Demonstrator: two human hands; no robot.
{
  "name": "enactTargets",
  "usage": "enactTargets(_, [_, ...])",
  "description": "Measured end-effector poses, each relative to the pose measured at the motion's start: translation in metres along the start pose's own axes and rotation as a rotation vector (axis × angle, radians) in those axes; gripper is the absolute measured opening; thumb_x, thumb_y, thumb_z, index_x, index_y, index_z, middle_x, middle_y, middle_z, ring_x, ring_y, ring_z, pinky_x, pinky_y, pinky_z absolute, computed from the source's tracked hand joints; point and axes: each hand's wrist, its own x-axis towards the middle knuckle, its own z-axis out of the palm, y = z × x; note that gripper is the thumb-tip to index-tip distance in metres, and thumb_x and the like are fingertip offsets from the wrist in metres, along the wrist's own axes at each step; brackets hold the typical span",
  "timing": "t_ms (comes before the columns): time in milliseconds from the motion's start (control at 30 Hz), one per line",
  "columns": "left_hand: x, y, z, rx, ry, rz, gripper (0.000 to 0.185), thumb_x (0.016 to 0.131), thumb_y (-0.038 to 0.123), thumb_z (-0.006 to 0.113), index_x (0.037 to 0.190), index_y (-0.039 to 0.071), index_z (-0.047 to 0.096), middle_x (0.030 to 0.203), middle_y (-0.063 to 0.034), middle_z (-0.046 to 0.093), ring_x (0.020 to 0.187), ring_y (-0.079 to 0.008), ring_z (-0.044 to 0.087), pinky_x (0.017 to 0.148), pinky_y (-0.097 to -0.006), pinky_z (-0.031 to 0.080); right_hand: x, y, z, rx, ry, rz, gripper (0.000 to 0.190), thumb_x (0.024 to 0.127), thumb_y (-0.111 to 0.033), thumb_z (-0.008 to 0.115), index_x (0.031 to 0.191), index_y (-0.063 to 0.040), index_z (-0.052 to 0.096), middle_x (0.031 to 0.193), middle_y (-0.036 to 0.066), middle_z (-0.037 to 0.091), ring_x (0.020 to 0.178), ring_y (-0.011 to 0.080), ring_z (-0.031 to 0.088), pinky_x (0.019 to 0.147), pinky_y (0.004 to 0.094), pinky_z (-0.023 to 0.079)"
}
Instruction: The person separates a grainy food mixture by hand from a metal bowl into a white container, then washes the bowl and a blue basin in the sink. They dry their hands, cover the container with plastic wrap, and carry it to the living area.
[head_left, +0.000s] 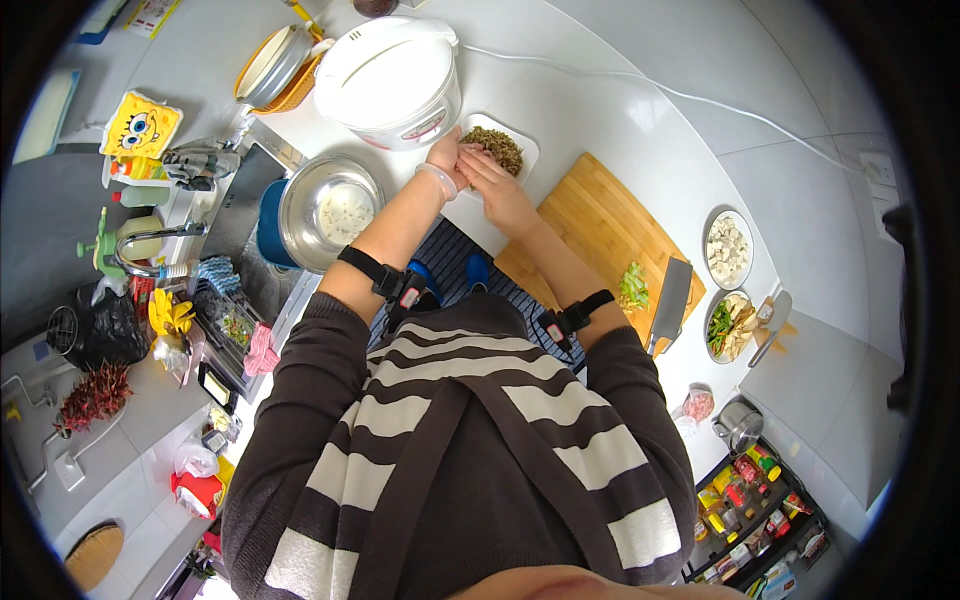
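My left hand (445, 155), with a pale bangle at the wrist, meets my right hand (491, 182) over the near left side of a white tray (529, 159). The right fingers are stretched out flat and lie across the left hand's fingers. Whether anything is between the palms is hidden. In the tray lies a heap of brownish-green chopped food (498, 150), partly covered by the hands. A white lidded appliance (397, 90), like a rice cooker, stands just behind my left hand. To the right of my right forearm is a bamboo cutting board (592, 217).
A cleaver (670, 304) and chopped greens (634, 286) lie on the board's near right. Plates of white cubes (727, 249) and sliced vegetables (729, 327) stand farther right. A steel bowl (300, 217) with cloudy water sits beside the sink (244, 199). A white cord (592, 73) crosses the back.
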Motion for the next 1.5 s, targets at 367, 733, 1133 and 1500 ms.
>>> enactTargets(367, [-0.008,0.000,0.003,0.333,0.076,0.282,0.032,0.095,0.016,0.049,0.105,-0.014,0.053,0.092,-0.0180,0.061,0.085,-0.0312,0.062,0.085,-0.0404,0.054,0.009,0.033,-0.016,0.051,0.215,0.208,0.037,0.080,0.008,0.049,0.114,-0.001,0.060,0.119,0.013,0.058,0.106,0.0305,0.055,0.091,0.0359,0.045])
enactTargets(733, [0.013,-0.024,-0.015,0.911,0.065,0.448,0.023,0.085,-0.007,0.052,0.106,-0.008,0.063,0.091,-0.0111,0.065,0.078,-0.0136,0.063,0.066,-0.0224,0.051,-0.002,0.048,-0.007,-0.087,0.262,0.235,0.028,0.083,0.005,0.052,0.106,-0.004,0.065,0.106,0.012,0.064,0.098,0.0264,0.060,0.080,0.0316,0.050])
enactTargets(1133, [-0.013,-0.018,0.007,0.811,0.151,0.519,0.013,0.077,-0.001,0.070,0.090,-0.002,0.070,0.087,-0.0087,0.069,0.070,-0.0120,0.062,0.062,-0.0222,0.051,-0.005,0.046,-0.020,0.222,0.387,0.537,0.027,0.084,0.008,0.048,0.102,-0.002,0.066,0.092,0.010,0.067,0.083,0.0146,0.063,0.076,0.0256,0.050])
enactTargets(1500, [0.008,-0.026,-0.010,0.651,0.059,0.489,0.022,0.077,0.000,0.069,0.099,-0.001,0.069,0.092,-0.0074,0.069,0.076,-0.0122,0.063,0.069,-0.0235,0.051,-0.002,0.039,-0.028,0.557,0.558,0.754,0.022,0.088,0.008,0.045,0.099,0.004,0.064,0.094,0.008,0.067,0.081,0.0126,0.062,0.077,0.0235,0.050])
